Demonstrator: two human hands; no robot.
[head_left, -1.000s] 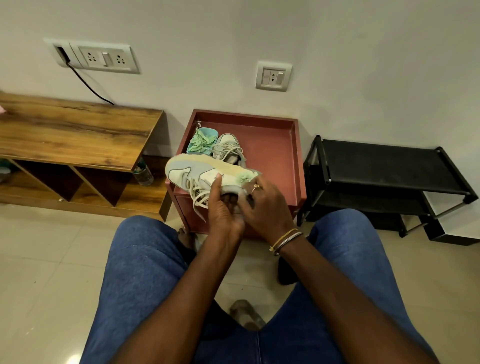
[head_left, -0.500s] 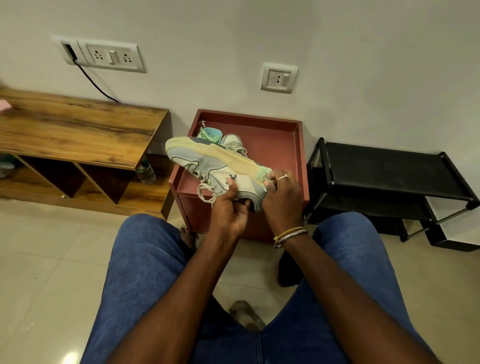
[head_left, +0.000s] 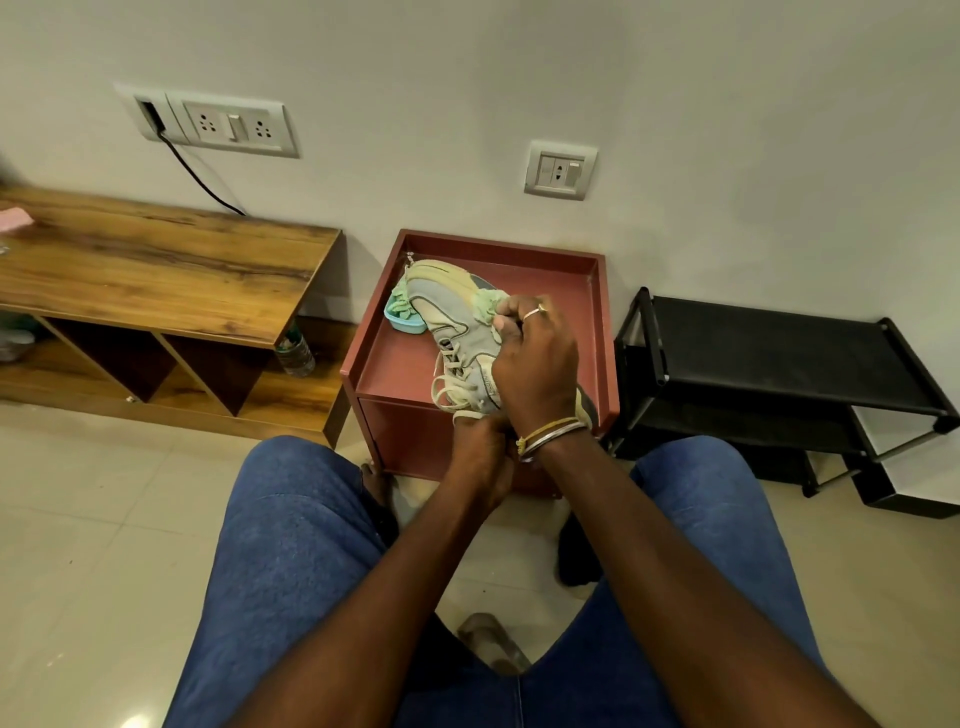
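A pale grey, cream and mint sneaker (head_left: 451, 317) is held over the red side table (head_left: 395, 364), toe pointing away. My right hand (head_left: 537, 358) grips its heel end, fingers curled round the mint collar, a ring and bangles showing. My left hand (head_left: 483, 452) is below, at the table's front edge, its fingers curled on the loose cream laces (head_left: 451, 387) hanging from the shoe. A second shoe (head_left: 401, 310), teal with mint laces, lies on the table, mostly hidden behind the held one.
A wooden bench (head_left: 156, 270) with open shelves stands at the left, a plastic bottle (head_left: 295, 354) beside it. A black shoe rack (head_left: 769, 364) is at the right. Wall sockets and a black cable are above. My jeans-clad knees fill the foreground over a tiled floor.
The sneaker has turned from lying crosswise to pointing away from me and moved right over the table. My right hand shifted up onto its heel; my left hand dropped to the laces.
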